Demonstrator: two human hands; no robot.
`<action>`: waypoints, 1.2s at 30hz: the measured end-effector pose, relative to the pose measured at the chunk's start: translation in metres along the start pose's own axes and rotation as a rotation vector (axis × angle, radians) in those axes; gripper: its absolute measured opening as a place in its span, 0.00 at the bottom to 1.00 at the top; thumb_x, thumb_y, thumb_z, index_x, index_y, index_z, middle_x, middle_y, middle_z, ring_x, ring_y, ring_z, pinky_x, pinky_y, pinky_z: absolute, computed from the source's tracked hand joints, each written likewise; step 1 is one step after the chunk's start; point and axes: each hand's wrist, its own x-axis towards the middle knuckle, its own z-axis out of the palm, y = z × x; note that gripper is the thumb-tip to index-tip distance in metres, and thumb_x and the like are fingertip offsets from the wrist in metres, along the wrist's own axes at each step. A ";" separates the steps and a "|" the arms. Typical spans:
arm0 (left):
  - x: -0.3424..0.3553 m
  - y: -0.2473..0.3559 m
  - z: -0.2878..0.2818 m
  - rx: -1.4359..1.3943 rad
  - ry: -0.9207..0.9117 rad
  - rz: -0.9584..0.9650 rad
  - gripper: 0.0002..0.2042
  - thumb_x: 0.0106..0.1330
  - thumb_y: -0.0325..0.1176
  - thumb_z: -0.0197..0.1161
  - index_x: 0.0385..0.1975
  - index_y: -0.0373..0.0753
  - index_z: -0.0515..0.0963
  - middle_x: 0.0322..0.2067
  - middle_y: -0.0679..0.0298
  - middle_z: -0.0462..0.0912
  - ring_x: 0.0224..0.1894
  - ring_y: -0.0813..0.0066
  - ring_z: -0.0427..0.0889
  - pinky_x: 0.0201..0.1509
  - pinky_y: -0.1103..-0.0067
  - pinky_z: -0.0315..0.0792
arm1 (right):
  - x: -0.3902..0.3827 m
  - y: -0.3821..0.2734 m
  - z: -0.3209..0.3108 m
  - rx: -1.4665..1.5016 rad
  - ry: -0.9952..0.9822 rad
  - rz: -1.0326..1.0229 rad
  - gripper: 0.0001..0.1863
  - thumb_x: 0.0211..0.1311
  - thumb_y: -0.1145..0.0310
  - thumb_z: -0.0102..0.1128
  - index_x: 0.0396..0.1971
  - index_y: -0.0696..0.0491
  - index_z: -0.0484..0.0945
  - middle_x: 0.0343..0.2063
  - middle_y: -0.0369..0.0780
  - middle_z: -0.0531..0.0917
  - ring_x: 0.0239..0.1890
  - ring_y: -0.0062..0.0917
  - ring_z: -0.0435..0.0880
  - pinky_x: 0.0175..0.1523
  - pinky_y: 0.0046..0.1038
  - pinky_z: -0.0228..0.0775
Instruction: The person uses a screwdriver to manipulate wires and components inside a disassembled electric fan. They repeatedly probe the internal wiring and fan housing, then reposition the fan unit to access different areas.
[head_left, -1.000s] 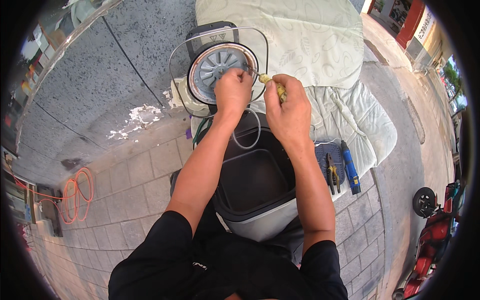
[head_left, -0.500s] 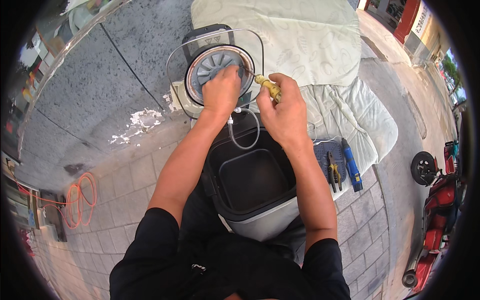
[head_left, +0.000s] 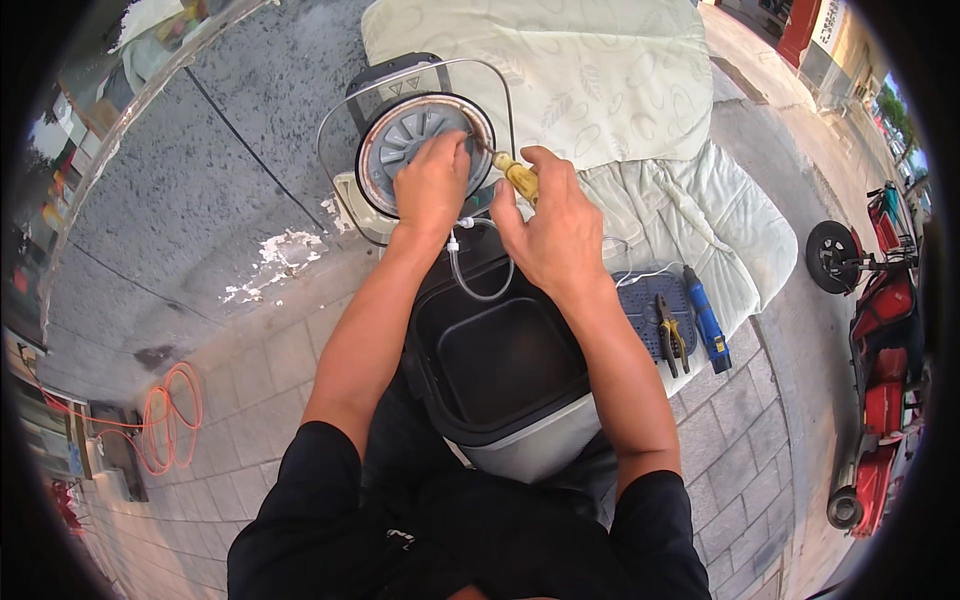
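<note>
A round grey ribbed disc (head_left: 400, 140) with a brownish rim sits in the raised lid of an appliance. My left hand (head_left: 432, 190) reaches onto the disc's right part, fingers bent and pressed together; whatever they pinch is hidden. My right hand (head_left: 555, 225) has its thumb and fingers around the yellow handle of a screwdriver (head_left: 518, 178). Its thin shaft points up and left to the inner edge of the rim, close to my left fingertips. Below both hands lies the appliance's open black square tub (head_left: 510, 350). A clear hose (head_left: 462, 275) loops down over its back edge.
Pliers (head_left: 672, 335) and a blue pen-shaped tool (head_left: 708, 325) lie on a dark perforated tray (head_left: 635, 300) to the right. A pale quilted pad (head_left: 620, 90) spreads behind. A stone wall (head_left: 210, 170) stands left, near an orange cord (head_left: 165, 425). A red scooter (head_left: 885, 370) is far right.
The view has shifted slightly, so the lid and both hands appear a little farther left. The left fingers stay at the disc, and the screwdriver still points to the rim.
</note>
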 end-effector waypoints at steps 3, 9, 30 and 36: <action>-0.005 -0.003 0.002 -0.029 0.013 -0.006 0.08 0.72 0.31 0.67 0.47 0.41 0.88 0.42 0.54 0.92 0.43 0.49 0.91 0.47 0.61 0.84 | -0.002 -0.001 0.002 0.028 0.027 -0.028 0.21 0.71 0.67 0.70 0.58 0.56 0.75 0.40 0.48 0.85 0.33 0.47 0.89 0.35 0.44 0.82; -0.003 -0.001 0.008 -0.044 0.065 -0.010 0.08 0.71 0.31 0.69 0.46 0.41 0.89 0.36 0.53 0.91 0.38 0.50 0.91 0.43 0.63 0.83 | -0.006 0.004 0.006 0.060 -0.008 0.053 0.22 0.70 0.69 0.70 0.59 0.56 0.74 0.42 0.49 0.82 0.35 0.50 0.87 0.36 0.45 0.82; -0.002 -0.001 0.014 -0.045 0.068 -0.039 0.09 0.70 0.33 0.72 0.45 0.40 0.90 0.28 0.55 0.89 0.29 0.56 0.89 0.37 0.65 0.82 | -0.007 0.005 0.005 0.073 -0.010 0.085 0.22 0.71 0.69 0.70 0.59 0.58 0.74 0.43 0.51 0.84 0.38 0.50 0.87 0.39 0.46 0.82; -0.001 0.002 0.012 -0.060 0.014 -0.093 0.07 0.73 0.34 0.66 0.45 0.42 0.88 0.39 0.53 0.92 0.40 0.47 0.91 0.45 0.59 0.84 | -0.006 0.005 0.005 0.113 0.047 0.011 0.20 0.71 0.68 0.70 0.58 0.58 0.76 0.39 0.50 0.85 0.37 0.48 0.88 0.38 0.45 0.82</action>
